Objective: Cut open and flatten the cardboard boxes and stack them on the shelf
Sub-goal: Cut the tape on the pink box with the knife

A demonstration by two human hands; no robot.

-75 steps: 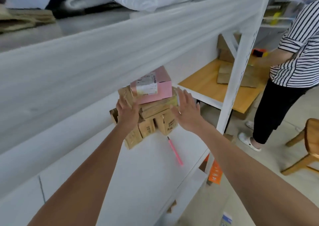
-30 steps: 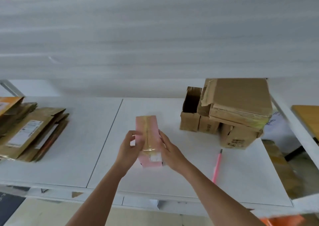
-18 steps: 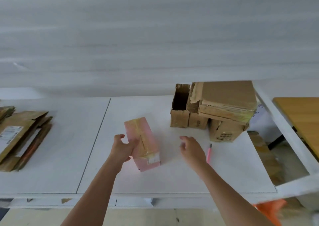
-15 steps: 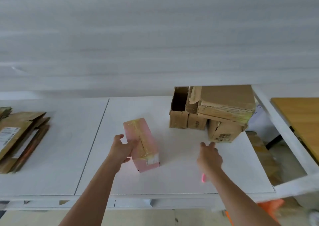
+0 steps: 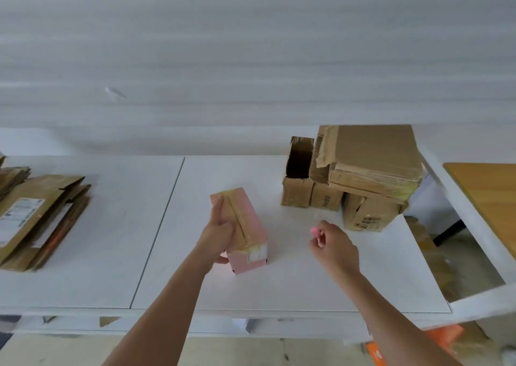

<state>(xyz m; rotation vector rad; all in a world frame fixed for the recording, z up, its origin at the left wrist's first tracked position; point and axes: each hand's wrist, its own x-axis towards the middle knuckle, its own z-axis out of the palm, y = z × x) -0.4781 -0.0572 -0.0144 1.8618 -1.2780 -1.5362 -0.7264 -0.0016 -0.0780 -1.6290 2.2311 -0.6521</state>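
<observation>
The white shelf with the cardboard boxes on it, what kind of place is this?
Probably a storeroom or packing area: a white shelf holds a pile of used cardboard boxes and a stack of flattened boxes with shipping labels.

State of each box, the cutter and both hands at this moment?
pink box: taped shut, on the shelf
pink cutter: held, off the shelf
left hand: grips the pink box
right hand: holds the cutter
brown boxes: piled, one open-topped
flattened cardboard: stacked at left
</observation>
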